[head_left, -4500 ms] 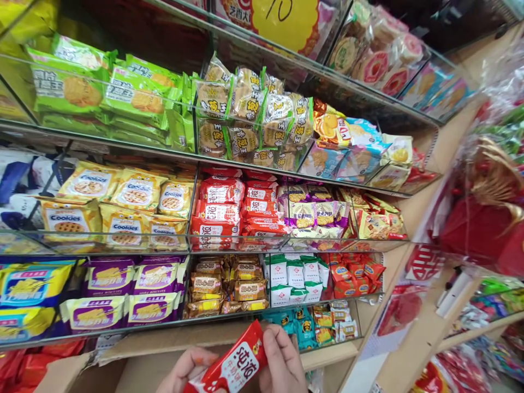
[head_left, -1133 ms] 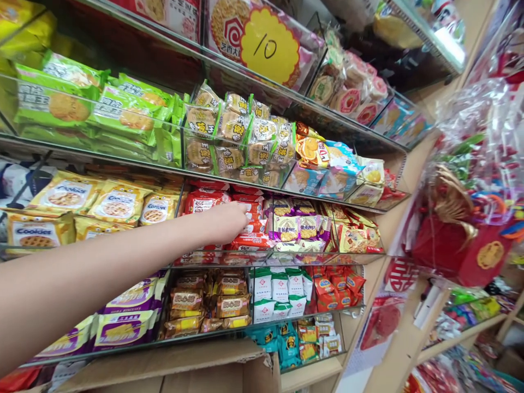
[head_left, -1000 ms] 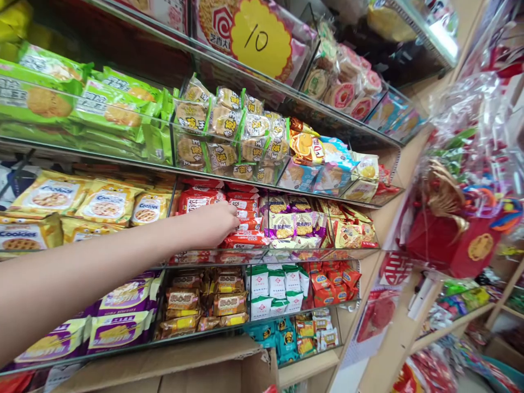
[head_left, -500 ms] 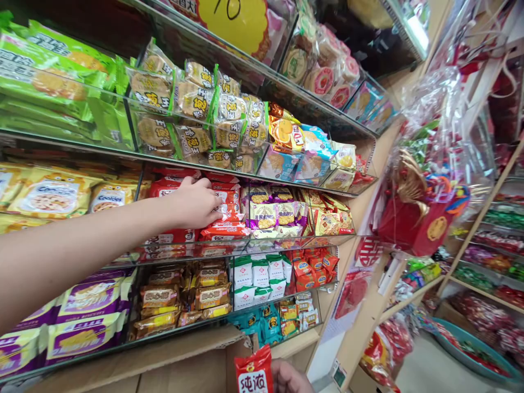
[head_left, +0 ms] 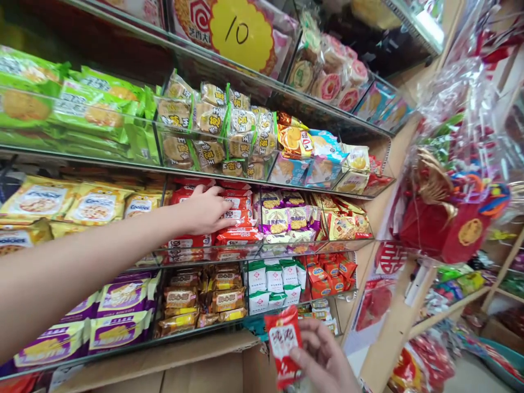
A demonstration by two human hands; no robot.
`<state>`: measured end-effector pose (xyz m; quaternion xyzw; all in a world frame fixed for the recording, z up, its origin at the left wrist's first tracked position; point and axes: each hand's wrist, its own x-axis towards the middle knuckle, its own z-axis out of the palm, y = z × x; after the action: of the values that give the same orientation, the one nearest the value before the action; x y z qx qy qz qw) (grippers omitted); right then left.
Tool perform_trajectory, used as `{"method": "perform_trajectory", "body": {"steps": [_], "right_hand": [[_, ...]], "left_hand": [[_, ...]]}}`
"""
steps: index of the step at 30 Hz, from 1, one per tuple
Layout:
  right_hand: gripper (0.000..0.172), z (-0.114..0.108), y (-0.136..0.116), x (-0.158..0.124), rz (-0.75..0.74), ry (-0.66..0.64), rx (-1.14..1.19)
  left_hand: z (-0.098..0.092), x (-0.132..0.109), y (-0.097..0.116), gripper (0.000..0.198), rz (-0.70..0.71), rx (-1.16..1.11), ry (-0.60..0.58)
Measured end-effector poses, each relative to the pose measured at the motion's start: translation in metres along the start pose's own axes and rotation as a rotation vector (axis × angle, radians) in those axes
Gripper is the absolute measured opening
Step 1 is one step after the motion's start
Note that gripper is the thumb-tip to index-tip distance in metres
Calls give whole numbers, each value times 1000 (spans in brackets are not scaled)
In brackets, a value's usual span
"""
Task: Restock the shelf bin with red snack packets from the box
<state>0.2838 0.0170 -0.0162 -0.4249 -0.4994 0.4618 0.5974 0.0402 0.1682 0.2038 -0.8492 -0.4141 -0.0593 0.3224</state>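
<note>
My left hand (head_left: 202, 212) reaches in from the left and rests on a stack of red packets (head_left: 239, 217) in the middle shelf compartment. Its fingers are apart and slightly bent over the packets; some fingertips are hidden among them. Low in front of the shelves, my right hand (head_left: 325, 352) pinches a small red-and-white snack packet (head_left: 282, 345) between thumb and fingers. The packet is upright, its printed face toward me. Beneath both hands, the flap of an opened cardboard box (head_left: 172, 357) shows at the bottom edge.
Clear-fronted shelves hold green biscuit packs (head_left: 94, 103), yellow cookie packs (head_left: 98, 204), purple biscuit packs (head_left: 123, 295) and white-and-green packets (head_left: 274, 278). A yellow price sign (head_left: 241, 33) reads 10. A plastic-wrapped red gift basket (head_left: 446, 229) hangs at the right.
My right hand has risen further into view with the red snack packet, which now shows whole. My left hand stays on the red packets. The view has shifted, moving the shelves rightward.
</note>
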Motion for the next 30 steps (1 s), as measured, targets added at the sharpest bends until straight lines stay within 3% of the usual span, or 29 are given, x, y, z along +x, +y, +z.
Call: {"method": "perform_trajectory", "body": {"steps": [2,5,7,9,12,15,19,26,30], "right_hand": [[35,8,-43,19,-204,44,-172],[30,33,-104,60,-653,135,-480],[26,57,-134,92,-939,134,-711],[25,81,-151,124,-1109,74,-947],[27,107,-158,162,-1132,-3,-1291],[28,117,-158,182,-1090,-41,-1511],[27,120,-158,189,-1076,-6,-1602],[32,126,-147,193,-1148,182,-1758],[26,132,-148,197,-1109,163,-1842]], "left_hand": [[2,-5,0,54,0,4,17],[5,-10,0,55,1,10,41],[6,-12,2,56,1,13,47],[5,-14,3,57,-1,11,42],[2,-16,5,56,-8,-1,17],[0,-19,6,55,-19,-14,-7],[3,-20,7,55,-33,-29,-9],[4,-19,9,53,-18,-32,1],[3,-17,9,54,-14,-23,-1]]}}
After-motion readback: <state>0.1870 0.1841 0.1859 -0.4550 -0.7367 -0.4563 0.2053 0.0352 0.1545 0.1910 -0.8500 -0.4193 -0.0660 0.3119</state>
